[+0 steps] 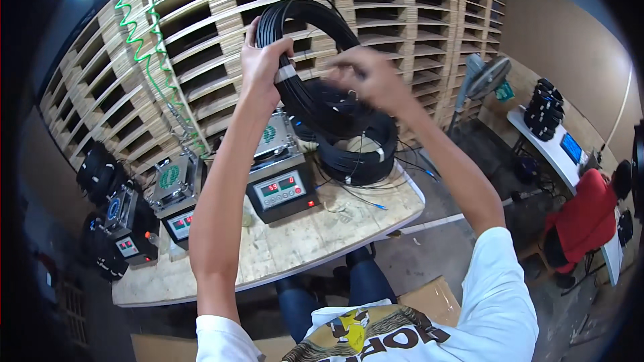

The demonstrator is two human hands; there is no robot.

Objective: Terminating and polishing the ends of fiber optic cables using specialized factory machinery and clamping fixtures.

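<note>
Both hands are raised in front of the stacked wooden pallets [376,0], holding up a coil of black cable [302,60]. The left hand [263,67] is closed around the coil's left side, fingers wrapped over the bundle just above a pale band of tape [287,72] that binds the strands. The right hand [365,73] is at the coil's right side, blurred, with its fingers curled against the cable; whether it grips fully cannot be told. The coil hangs in the air above the desk [302,241], well above a second, bound coil of black cable [359,150] that lies flat on the desk's far right part with loose thin wires trailing from it. Beside that coil, towards the left, stands a digital weighing scale [282,177] with a lit display, and further left a second scale [176,197] and a small dark machine with a display [124,224]. A green spiral hose [144,40] hangs down at upper left. At the right, well apart, a person in a red shirt [585,214] sits at a white bench [557,154] bearing more black coils [545,108], with a standing fan [484,79] nearby.
</note>
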